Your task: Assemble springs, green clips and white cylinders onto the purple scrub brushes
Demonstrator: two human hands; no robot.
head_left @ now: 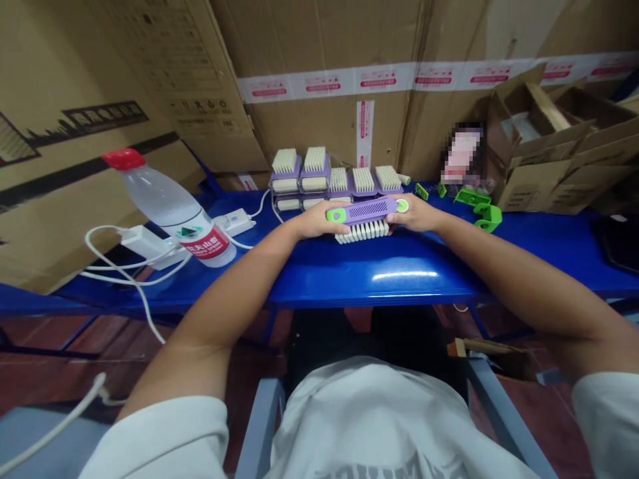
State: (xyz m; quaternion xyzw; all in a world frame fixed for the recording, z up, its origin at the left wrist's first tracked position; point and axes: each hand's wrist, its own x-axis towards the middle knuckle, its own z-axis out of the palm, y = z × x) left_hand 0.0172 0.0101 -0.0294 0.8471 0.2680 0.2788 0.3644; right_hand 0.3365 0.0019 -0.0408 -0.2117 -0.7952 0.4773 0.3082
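Note:
A purple device with green ends (368,211) and a row of white ribbed teeth underneath is held between my two hands, just above the front part of the blue table (324,276). My left hand (319,221) grips its left end, the thumb along the near side. Around its right end closes my right hand (415,211), fingers near the round green knob. Right behind them stand several similar purple units (314,174) with white ribbed blocks, some stacked; my hands and the held device partly hide the front ones.
A water bottle with a red cap (170,206) leans at the left beside white adapters (150,245) and cables. Loose green plastic parts (486,216) lie to the right. Behind them is a divided cardboard box (544,159); large cardboard sheets (319,40) wall off the back.

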